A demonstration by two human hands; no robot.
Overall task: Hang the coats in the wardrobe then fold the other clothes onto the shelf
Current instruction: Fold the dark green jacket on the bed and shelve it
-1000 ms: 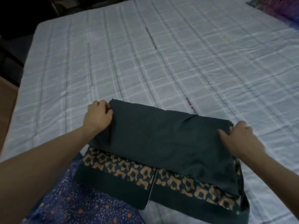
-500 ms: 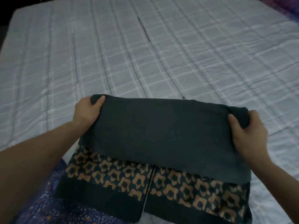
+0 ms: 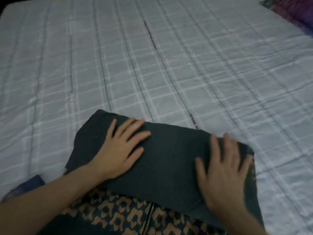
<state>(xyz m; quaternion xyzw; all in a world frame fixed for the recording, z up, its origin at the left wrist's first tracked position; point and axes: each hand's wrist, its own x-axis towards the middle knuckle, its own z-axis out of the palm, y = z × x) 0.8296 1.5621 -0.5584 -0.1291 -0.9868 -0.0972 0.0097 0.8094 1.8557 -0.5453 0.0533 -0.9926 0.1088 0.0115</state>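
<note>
**Head view: garment folded, shelving pending**

My left hand (image 3: 120, 148) and right hand (image 3: 223, 168) lie flat, fingers spread, pressing the dark zip garment (image 3: 169, 160) folded on the bed (image 3: 152, 65). Left, I judge: carrying it to the shelf. Wardrobe unseen.

The right hand (image 3: 223, 168) is motion-blurred. Below both hands, the patterned garment (image 3: 118, 216) runs off the bottom edge, its upper part hidden under the folded dark cloth (image 3: 169, 156).
</note>
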